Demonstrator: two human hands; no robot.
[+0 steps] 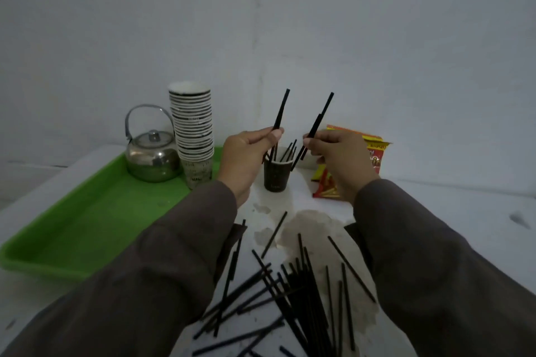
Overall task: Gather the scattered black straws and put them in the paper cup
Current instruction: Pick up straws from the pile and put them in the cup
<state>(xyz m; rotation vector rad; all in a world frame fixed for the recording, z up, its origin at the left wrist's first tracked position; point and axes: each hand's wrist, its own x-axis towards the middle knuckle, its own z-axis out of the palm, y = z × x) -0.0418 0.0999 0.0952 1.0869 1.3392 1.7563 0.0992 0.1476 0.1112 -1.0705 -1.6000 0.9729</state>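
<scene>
Black straws [293, 295] scattered near, over a white table [452, 211] blotched with a brownish stain [313, 226]; dark brown paper cup [275, 175] with a white rim further off. Bright green tray [87, 229] at left, carrying a shiny silver kettle [152, 158] and a white cup stack [193, 130] ringed in thin black bands. Red-and-yellow snack packet [374, 153] at right, greyish-brown sleeves [162, 269] near, pale grey wall [406, 38] behind.
</scene>
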